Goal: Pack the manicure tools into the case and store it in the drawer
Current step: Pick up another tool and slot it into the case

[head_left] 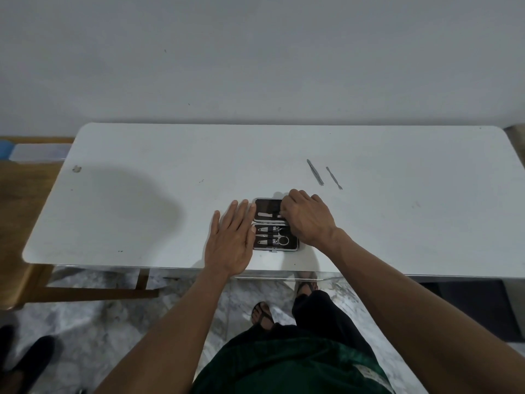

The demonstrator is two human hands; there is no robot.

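step: seating a tool in open manicure case [270, 211] mid-bench | left hand [231, 240] flat, fingers straight, bracing case's left edge | right hand [305, 216] curled over upper half, pinch unclear | tip: press tool under its strap; tweezers [315, 172], cuticle pusher [334, 178] wait beyond

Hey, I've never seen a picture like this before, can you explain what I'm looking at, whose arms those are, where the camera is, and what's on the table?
There is no machine here. The camera is worn on a person's head and looks forward and down, so the two arms reaching in from the bottom are that person's own.

On the white table lies an open case for manicure tools, with several tools already strapped inside. The left hand lies flat, fingers straight, against the case's left edge, seemingly steadying it. The right hand is curled over the case's right side, fingertips at a tool in the far half; whether its grip has closed on that tool is hidden.

Two thin metal tools, a tweezer-like tool and a slim pick, lie loose on the table beyond the case, not yet packed. Below the table you see the person's feet and the floor.
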